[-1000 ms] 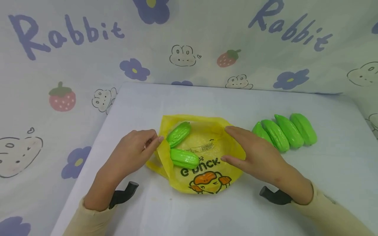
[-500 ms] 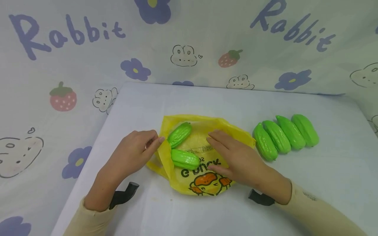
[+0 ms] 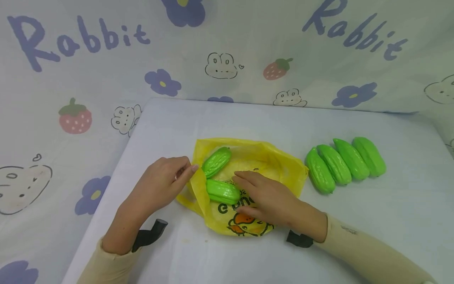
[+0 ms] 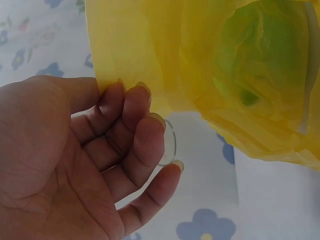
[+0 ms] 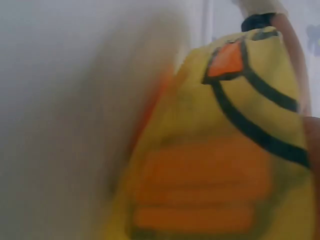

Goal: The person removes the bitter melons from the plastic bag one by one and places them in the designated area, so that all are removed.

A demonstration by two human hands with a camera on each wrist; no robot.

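Note:
A yellow plastic bag (image 3: 281, 161) with a printed duck lies spread with its mouth gaping. Two glossy green vegetables, like stubby cucumbers, lie in its left part: an upper one (image 3: 217, 162) and a lower one (image 3: 222, 192). My left hand (image 3: 159, 181) pinches the bag's left edge between thumb and fingers, also seen in the left wrist view, where a green shape shows through the plastic. Over the bag's middle, my right hand (image 3: 267, 197) extends its fingers and parted thumb near the lower vegetable's right end. In the right wrist view, the printed bag (image 5: 200, 120) hides its fingers.
Several more green vegetables (image 3: 345, 163) lie side by side on the white table (image 3: 248, 260), right of the bag. A patterned cloth (image 3: 244, 51) with rabbits, flowers and strawberries hangs behind the table. Black wrist mounts (image 3: 149, 234) sit under both wrists.
My right hand has moved left from the bag's right rim to its middle, close to the lower vegetable. The left hand keeps its hold, and the vegetables stay where they were.

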